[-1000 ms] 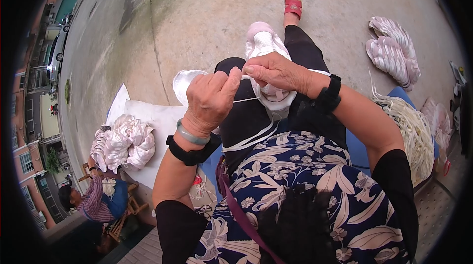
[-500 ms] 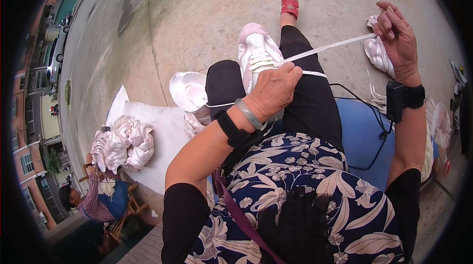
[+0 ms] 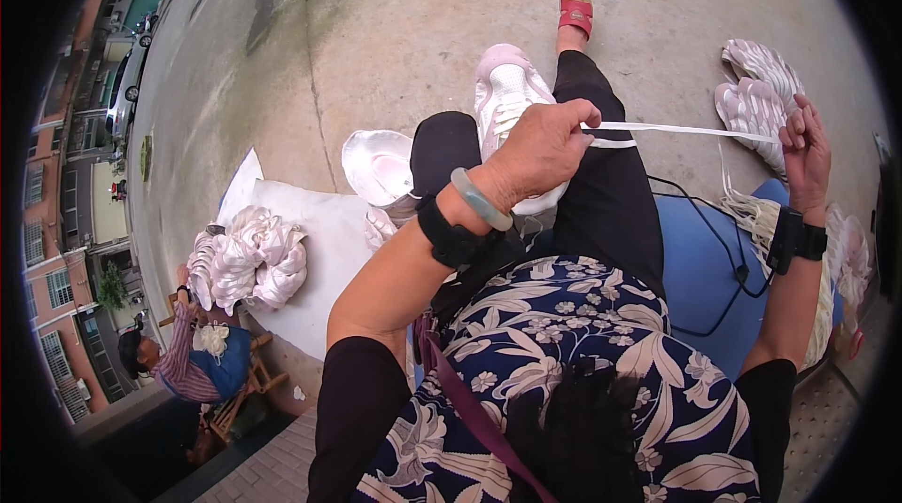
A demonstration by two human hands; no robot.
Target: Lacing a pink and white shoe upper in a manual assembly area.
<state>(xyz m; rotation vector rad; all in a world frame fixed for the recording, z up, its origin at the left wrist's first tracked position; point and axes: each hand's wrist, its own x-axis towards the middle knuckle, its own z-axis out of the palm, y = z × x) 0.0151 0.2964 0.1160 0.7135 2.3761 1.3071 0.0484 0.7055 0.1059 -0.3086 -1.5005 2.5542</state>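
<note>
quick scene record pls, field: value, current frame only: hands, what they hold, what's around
left hand: on the pale pink shoe lying on the lap, pinching one end of a white lace
right hand: raised out to the side, gripping the lace's far end
lace: stretched taut between both hands
wrists: black bands on both, a pale green bangle on the left
right of person: pile of shoes, blue seat with a black cable
left of person: white sheet, heap of shoes, another person seated
</note>
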